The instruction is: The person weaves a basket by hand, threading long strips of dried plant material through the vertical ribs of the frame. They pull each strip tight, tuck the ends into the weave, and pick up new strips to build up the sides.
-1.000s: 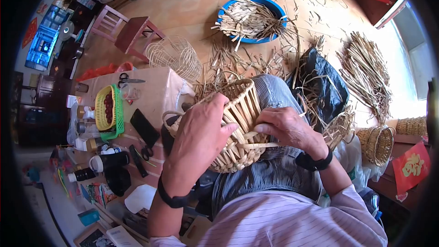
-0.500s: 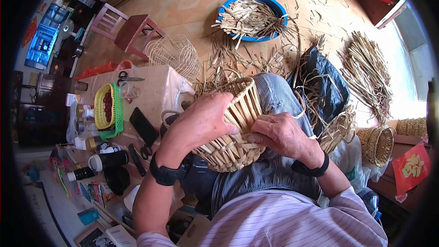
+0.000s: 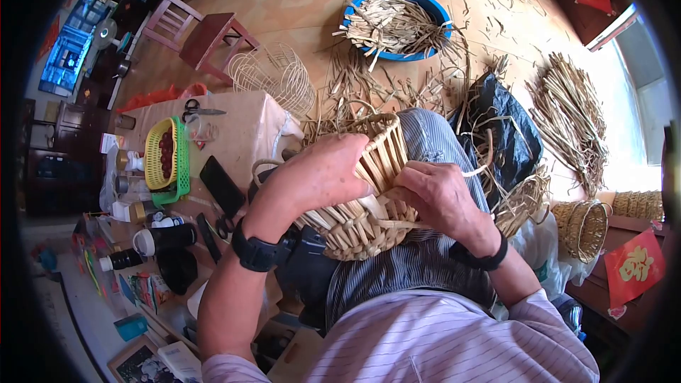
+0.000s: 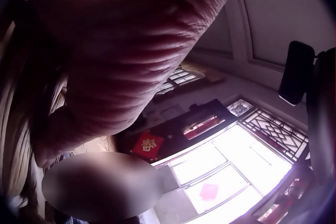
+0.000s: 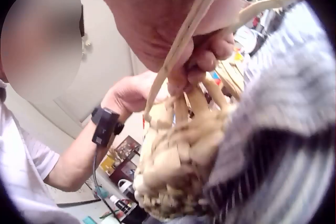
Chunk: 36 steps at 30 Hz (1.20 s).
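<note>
A half-woven basket [image 3: 362,234] of pale, flat plant strips lies tilted on the person's lap, its upright stakes bare between the woven base and the rim. The left hand [image 3: 323,174] grips its side, thumb on the stakes and fingers reaching over the far side, out of sight. At the top of the weave, the right hand [image 3: 443,202] pinches a strip among the stakes. A long strip [image 5: 181,40] runs past the right palm in the right wrist view. In the left wrist view the left palm [image 4: 121,61] covers most of the basket.
A blue tub [image 3: 448,21] of cut strips stands on the floor ahead, near a wire frame [image 3: 273,74]. To the right are a black plastic bag [image 3: 504,120], a strip bundle [image 3: 567,117] and a finished basket [image 3: 582,227]. On the left, a table [image 3: 241,120] carries scissors [image 3: 202,110] and fruit.
The left forearm has swung outward and the left hand lies flatter across the basket. The right hand has shifted slightly, and a loose strip end now curves up beside the knee.
</note>
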Each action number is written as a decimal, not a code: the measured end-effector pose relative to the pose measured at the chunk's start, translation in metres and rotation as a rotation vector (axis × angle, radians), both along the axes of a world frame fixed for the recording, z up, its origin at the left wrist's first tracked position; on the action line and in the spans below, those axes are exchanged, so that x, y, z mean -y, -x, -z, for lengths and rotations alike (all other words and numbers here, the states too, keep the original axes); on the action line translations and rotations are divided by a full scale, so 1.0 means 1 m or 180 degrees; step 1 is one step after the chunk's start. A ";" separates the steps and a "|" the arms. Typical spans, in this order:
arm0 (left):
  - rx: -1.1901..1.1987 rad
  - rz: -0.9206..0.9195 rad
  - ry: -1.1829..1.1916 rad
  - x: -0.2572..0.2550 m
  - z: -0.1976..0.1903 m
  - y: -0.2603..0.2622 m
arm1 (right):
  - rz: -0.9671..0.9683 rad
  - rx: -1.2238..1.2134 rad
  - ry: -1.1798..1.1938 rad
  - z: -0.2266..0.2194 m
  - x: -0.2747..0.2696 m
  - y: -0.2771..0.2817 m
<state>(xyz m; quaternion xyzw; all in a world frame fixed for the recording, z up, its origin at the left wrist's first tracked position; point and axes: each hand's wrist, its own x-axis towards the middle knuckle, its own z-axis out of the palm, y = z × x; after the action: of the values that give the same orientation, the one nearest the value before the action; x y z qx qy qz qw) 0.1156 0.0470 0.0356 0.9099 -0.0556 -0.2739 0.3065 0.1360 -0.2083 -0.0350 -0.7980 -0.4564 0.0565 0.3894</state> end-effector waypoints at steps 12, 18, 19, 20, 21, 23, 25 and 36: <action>-0.0405 0.0373 0.0712 -0.018 0.008 -0.007 | 0.0350 0.0238 -0.0236 -0.020 0.006 0.044; -0.0159 0.0300 0.1066 -0.028 0.035 0.001 | -0.0198 -0.0057 -0.0032 -0.013 -0.007 0.068; -0.0078 0.0216 0.1242 -0.030 0.040 0.002 | -0.0363 0.0303 0.0051 -0.027 -0.010 0.069; -0.0102 0.0257 0.1153 -0.032 0.045 0.002 | -0.0443 0.0502 0.0061 -0.028 -0.011 0.068; -0.0122 0.0295 0.1069 -0.028 0.041 0.000 | -0.0527 0.0704 0.0076 -0.028 -0.012 0.066; -0.0266 0.0354 0.0813 -0.023 0.032 -0.002 | -0.0299 0.1080 -0.0052 -0.030 -0.011 0.048; -0.0521 0.0404 0.0470 -0.007 -0.007 -0.008 | -0.0100 0.0493 0.0047 -0.025 -0.002 0.006; -0.0610 -0.0131 0.0345 -0.005 -0.010 -0.006 | 0.0316 -0.0160 -0.0141 0.000 -0.001 0.010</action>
<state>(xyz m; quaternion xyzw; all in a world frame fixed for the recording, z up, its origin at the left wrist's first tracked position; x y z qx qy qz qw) 0.1219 0.0515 0.0458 0.8626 -0.0220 -0.3499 0.3647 0.1261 -0.2069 -0.0354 -0.8092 -0.4074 0.0470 0.4207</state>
